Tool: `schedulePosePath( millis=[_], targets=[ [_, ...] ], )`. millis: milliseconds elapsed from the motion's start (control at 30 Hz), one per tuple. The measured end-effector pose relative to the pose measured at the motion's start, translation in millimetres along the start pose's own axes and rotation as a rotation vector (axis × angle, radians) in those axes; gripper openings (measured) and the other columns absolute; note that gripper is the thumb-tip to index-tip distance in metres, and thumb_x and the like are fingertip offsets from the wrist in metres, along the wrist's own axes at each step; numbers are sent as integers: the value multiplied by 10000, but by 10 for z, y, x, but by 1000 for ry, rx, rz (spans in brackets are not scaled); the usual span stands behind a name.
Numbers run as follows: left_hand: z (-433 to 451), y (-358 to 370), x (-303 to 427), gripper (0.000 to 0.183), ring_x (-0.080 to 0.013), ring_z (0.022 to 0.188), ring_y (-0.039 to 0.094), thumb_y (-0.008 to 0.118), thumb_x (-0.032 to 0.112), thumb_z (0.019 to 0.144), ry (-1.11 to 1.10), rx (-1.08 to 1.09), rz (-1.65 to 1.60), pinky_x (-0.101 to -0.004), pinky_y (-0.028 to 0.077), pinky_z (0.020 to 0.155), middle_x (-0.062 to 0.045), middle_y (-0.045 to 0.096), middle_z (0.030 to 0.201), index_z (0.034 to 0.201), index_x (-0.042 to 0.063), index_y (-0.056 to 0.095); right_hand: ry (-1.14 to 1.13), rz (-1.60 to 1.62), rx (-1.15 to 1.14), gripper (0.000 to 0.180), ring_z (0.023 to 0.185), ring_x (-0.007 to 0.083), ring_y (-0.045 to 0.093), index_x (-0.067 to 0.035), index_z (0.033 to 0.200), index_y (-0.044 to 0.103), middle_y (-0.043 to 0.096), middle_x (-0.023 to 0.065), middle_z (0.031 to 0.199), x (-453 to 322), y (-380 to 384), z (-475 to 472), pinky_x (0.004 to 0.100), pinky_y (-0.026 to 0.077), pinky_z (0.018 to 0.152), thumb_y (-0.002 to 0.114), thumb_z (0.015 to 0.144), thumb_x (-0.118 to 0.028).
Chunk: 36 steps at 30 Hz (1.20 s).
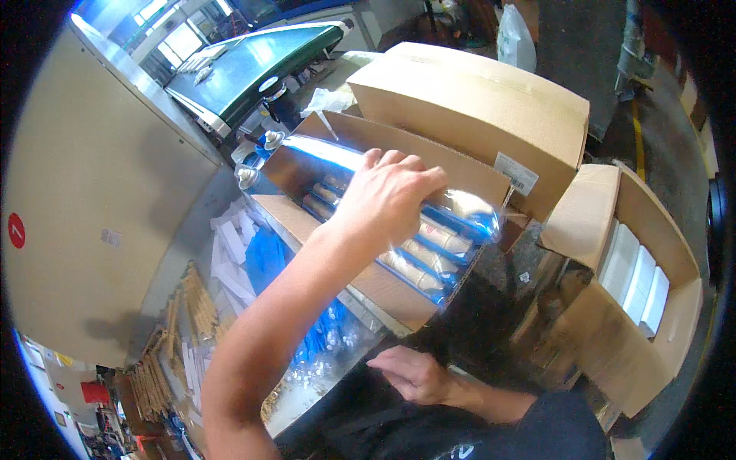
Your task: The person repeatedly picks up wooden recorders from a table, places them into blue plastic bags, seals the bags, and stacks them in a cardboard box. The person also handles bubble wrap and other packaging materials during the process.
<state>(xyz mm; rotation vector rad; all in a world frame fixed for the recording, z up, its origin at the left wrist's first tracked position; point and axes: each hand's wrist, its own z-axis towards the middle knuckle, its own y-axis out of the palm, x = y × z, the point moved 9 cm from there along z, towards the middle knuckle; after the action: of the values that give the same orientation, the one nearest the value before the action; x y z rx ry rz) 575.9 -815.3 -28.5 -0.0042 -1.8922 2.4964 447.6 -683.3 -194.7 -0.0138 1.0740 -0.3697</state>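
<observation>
My left hand (pixel 391 195) reaches over an open cardboard box (pixel 397 299), back of the hand up, fingers closed on a long clear-plastic package (pixel 460 221) with blue parts and a pale roll-like item inside. The package lies slantwise across the box top, above several similar packages (pixel 411 270) laid side by side. The fingertips are partly hidden behind the hand. My right hand (pixel 414 374) is near my body, below the box, fingers drawn together with nothing visible in them.
A closed carton (pixel 471 86) stands behind the box; an open carton with white boxes (pixel 627 276) is at right. Spray cans (pixel 248 177), blue plastic pieces (pixel 264 256) and bundled tan sticks (pixel 149 379) lie left. A green conveyor belt (pixel 253 63) is beyond.
</observation>
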Motion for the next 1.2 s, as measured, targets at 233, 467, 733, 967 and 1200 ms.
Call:
schedulePosePath(
  millis=[233,467,733,967,1200],
  targets=[
    [148,1178,-152,309,-309,1090,564,617,139,810,-8,-459,246,-473,501,822,-72,645,1046,1114,175,664,190,-42,0,343,945,296,645,-107,1225,581,657,108,1018,271,-357,-161,369,534,821,574,886,-54],
    [171,1344,41,223,-291,934,558,578,207,855,-46,-568,596,-466,445,661,-81,667,908,989,60,680,390,-31,-160,323,950,297,669,-110,1202,603,680,134,1042,519,-243,-277,363,534,844,595,883,-55],
    [49,1411,-52,354,-277,983,620,562,182,857,-8,-467,348,-379,496,786,-158,656,1021,1146,-19,595,416,53,-142,339,948,297,679,-109,1209,604,689,149,1036,473,-259,-300,359,533,839,601,879,-33],
    [-66,1360,-23,364,-288,960,646,584,147,839,142,-314,368,-378,513,831,-142,655,999,1168,-10,589,345,-45,-238,310,898,298,660,-118,1215,583,665,117,994,423,-124,-311,377,540,773,560,907,-88],
    [-55,1433,-48,285,-279,853,702,565,165,867,214,-428,258,-387,578,673,-118,693,872,1106,23,622,328,-36,-220,273,895,282,667,-88,1153,630,686,120,971,402,-49,-320,357,526,795,588,886,-46]
  ],
)
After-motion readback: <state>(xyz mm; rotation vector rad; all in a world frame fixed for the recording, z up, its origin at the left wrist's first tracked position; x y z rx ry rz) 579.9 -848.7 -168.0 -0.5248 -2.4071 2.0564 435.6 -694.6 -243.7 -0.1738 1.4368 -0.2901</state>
